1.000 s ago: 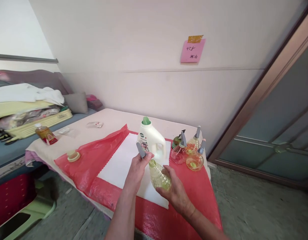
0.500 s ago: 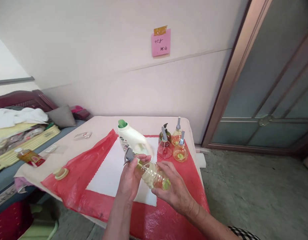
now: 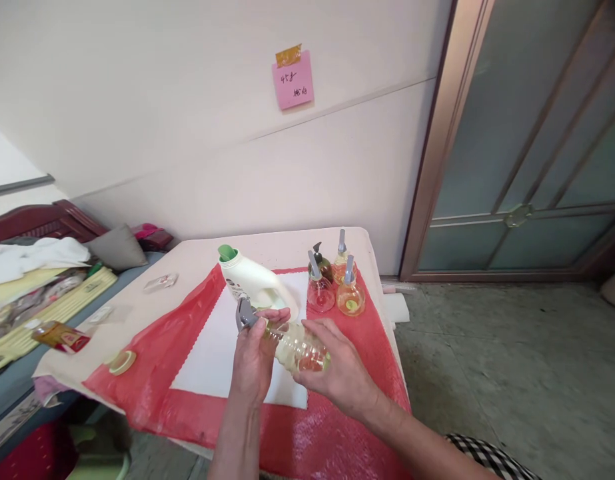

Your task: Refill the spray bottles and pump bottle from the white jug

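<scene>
A clear ribbed spray bottle (image 3: 297, 345) with a grey trigger head (image 3: 244, 313) lies tilted between my two hands, above the white sheet (image 3: 200, 363). My left hand (image 3: 254, 353) is closed around its neck, just below the trigger. Round the wider bottom end, my right hand (image 3: 337, 363) grips the same bottle. Behind it a cream detergent jug (image 3: 254, 277) with a green opening stands on the sheet. To the right are clear spray bottles with grey heads, one pinkish (image 3: 320, 293) and one amber (image 3: 350, 298), beside a dark green pump bottle (image 3: 323, 265).
Red plastic (image 3: 357, 400) covers the table's front and sides. A pale green cap (image 3: 122, 362) lies on its left part. Farther left are a bottle of brown liquid (image 3: 60, 337) and a clear packet (image 3: 160, 283). A white roll (image 3: 397, 308) shows beyond the table's right edge.
The view has turned slightly right, so the table and wall note shift left. Both hands still hold the spray bottle, which now lies closer to level.
</scene>
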Action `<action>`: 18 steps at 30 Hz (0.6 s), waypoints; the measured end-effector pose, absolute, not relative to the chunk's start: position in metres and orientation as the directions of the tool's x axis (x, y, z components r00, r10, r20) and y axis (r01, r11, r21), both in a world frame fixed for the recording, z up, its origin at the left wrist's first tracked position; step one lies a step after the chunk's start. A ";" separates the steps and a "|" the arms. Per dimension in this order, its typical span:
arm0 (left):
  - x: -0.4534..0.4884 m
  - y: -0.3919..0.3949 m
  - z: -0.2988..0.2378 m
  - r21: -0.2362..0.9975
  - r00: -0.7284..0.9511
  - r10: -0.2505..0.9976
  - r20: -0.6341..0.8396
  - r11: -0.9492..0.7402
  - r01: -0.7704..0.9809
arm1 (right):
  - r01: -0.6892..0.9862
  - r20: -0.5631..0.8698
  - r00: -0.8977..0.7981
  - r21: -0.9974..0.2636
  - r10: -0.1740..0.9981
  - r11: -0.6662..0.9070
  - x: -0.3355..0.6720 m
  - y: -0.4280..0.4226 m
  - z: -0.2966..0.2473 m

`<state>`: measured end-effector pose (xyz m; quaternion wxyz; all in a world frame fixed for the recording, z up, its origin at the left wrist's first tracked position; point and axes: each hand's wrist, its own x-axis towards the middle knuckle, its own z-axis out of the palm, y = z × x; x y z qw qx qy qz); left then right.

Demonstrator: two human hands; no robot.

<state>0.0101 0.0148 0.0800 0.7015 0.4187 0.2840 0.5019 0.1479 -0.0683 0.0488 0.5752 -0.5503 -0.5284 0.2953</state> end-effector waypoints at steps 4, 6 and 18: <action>0.008 0.013 0.080 0.864 0.375 0.927 0.000 0.189 -0.467 | -0.503 -0.106 0.058 -0.862 0.993 -0.063 0.145 -0.066 0.047; 0.009 0.012 0.080 0.853 0.388 0.922 -0.023 0.220 -0.473 | -0.720 -0.209 -0.113 -0.656 0.971 -0.225 0.140 -0.065 0.044; 0.007 0.026 0.077 0.848 -0.097 0.987 -0.128 0.059 -0.527 | -0.624 -0.008 0.103 -0.779 0.995 0.058 0.123 -0.066 0.044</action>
